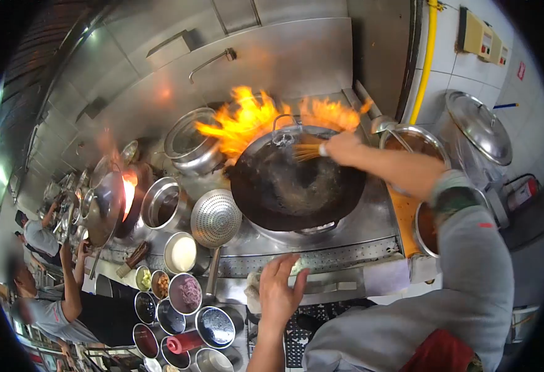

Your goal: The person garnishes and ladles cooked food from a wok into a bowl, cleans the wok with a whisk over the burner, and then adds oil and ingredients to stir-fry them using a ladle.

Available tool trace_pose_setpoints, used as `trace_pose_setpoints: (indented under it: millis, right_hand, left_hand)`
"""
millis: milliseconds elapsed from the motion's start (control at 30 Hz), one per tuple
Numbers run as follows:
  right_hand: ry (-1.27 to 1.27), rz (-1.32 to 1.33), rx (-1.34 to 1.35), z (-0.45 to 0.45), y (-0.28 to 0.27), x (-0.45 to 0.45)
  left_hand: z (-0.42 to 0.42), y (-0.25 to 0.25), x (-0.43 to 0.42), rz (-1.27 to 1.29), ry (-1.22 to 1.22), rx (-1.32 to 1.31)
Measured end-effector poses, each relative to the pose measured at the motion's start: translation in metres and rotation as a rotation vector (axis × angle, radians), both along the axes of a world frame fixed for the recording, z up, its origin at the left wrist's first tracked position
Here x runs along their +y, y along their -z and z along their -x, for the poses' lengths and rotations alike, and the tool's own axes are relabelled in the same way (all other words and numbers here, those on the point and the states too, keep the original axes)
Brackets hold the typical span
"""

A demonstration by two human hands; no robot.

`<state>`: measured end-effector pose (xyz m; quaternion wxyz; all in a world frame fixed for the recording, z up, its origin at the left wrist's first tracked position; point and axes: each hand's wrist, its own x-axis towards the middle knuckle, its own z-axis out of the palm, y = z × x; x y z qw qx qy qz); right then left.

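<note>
Over the left part of a large dark wok (pixel 253 195), my right hand (pixel 341 149) is closed round the handle of a bamboo brush (pixel 308 150), whose bristles point left inside the wok. Liquid (pixel 300 189) swirls in the wok's bottom. Tall flames (pixel 244 121) rise behind the wok's far rim. In front of the wok, near the counter's front edge, my left hand (pixel 279 288) is raised with its fingers apart, holding nothing. A pale cloth (pixel 254 294) lies just left of it. The perforated ladle (pixel 216 217) rests left of the wok.
Metal bowls of ingredients (pixel 185 292) and a red bottle (pixel 184 341) stand at the lower left. Pots of reddish liquid (pixel 414 146) are at the right. A lidded pot (pixel 479 127) stands beyond them. Co-workers (pixel 67 310) work at the left, one holding another wok (pixel 106 208) near flames.
</note>
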<state>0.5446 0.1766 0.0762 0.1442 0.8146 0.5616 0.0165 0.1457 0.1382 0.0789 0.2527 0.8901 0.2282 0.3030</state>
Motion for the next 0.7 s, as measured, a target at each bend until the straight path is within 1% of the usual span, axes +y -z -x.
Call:
trace_pose_setpoints:
  millis: [33, 67, 100, 133, 167, 200, 233, 267, 333, 400, 467, 567, 667, 700]
  right_hand:
    - [-0.063, -0.057, 0.033, 0.009, 0.016, 0.010]
    - [-0.052, -0.141, 0.143, 0.031, 0.015, 0.012]
    - [-0.125, -0.155, 0.185, 0.033, 0.038, 0.022]
    - [-0.146, -0.236, 0.282, 0.043, 0.045, 0.018]
    - [-0.192, -0.199, 0.354, 0.049, 0.036, 0.004]
    - [-0.238, -0.167, 0.433, 0.054, 0.023, -0.010]
    - [-0.273, -0.077, 0.470, 0.045, 0.007, -0.027]
    - [-0.308, 0.016, 0.502, 0.025, -0.005, -0.044]
    - [-0.313, 0.260, 0.569, -0.044, -0.025, -0.054]
    - [-0.110, 0.246, 0.415, -0.107, -0.041, -0.060]
    - [0.057, 0.047, 0.200, -0.089, -0.089, -0.077]
    - [0.319, -0.274, 0.088, -0.088, -0.086, -0.082]
    - [0.292, -0.611, 0.192, -0.061, -0.106, -0.126]
    - [0.230, -0.672, 0.208, -0.059, -0.108, -0.139]
  left_hand:
    - [-0.019, -0.004, 0.004, -0.063, 0.032, -0.007]
    - [-0.038, -0.007, 0.009, -0.123, 0.063, -0.013]
    - [-0.055, -0.006, 0.011, -0.156, 0.083, 0.026]
    - [-0.072, -0.003, 0.013, -0.186, 0.100, 0.062]
    - [-0.086, -0.001, 0.017, -0.226, 0.116, 0.097]
    - [-0.095, 0.001, 0.020, -0.245, 0.138, 0.199]
    - [-0.103, 0.004, 0.022, -0.261, 0.161, 0.301]
    - [-0.110, 0.007, 0.023, -0.274, 0.185, 0.397]
    - [-0.122, 0.013, 0.021, -0.318, 0.211, 0.406]
    - [-0.132, 0.021, 0.017, -0.338, 0.208, 0.399]
    - [-0.135, 0.032, 0.011, -0.337, 0.171, 0.388]
    - [-0.128, 0.046, 0.003, -0.345, 0.089, 0.246]
    - [-0.120, 0.055, 0.002, -0.416, 0.035, 0.135]
    - [-0.117, 0.053, 0.004, -0.420, 0.029, 0.111]
